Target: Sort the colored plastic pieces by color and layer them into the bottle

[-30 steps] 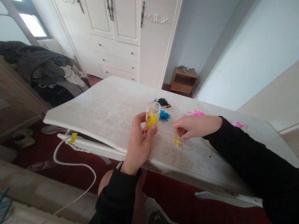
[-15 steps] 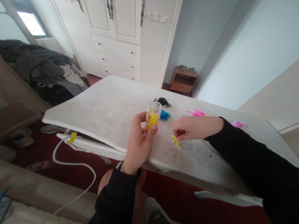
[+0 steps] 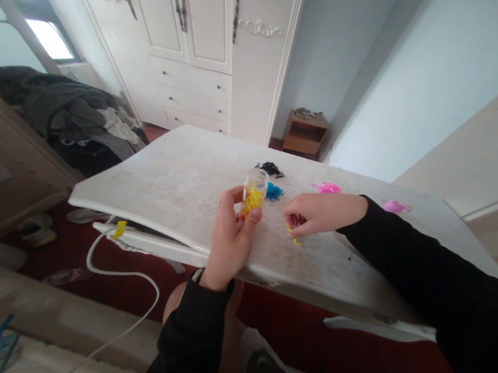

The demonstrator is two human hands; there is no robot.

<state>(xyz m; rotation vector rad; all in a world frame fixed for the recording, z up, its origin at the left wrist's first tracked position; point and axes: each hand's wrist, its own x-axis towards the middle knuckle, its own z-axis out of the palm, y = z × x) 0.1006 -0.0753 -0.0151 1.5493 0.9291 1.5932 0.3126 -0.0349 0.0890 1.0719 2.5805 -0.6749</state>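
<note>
My left hand point(image 3: 231, 236) is wrapped round a small clear jar point(image 3: 256, 180), tilted slightly, with its mouth uncovered. Many small yellow pieces point(image 3: 254, 199) fill its lower part. To the right, my right hand point(image 3: 305, 213) is low over the table, its fingertips pinched on a few small yellow pieces point(image 3: 297, 241); the fingers partly hide them. Their exact kind is too small to make out. Just beyond the jar lie a blue pile point(image 3: 273, 191) and a black pile point(image 3: 270, 169) of similar small pieces. A pink pile point(image 3: 328, 187) is behind my right hand.
The white table point(image 3: 163, 177) has a raised, warped left edge. A pink item point(image 3: 396, 206) lies beyond my right forearm. A white cable point(image 3: 95, 274) hangs at the left. Behind stand a white wardrobe point(image 3: 203, 84), a small brown cabinet point(image 3: 303, 136) and heaped clothes point(image 3: 76, 109).
My right fingers have closed lower over the yellow pieces, which now show less. My left hand and the jar have stayed in place.
</note>
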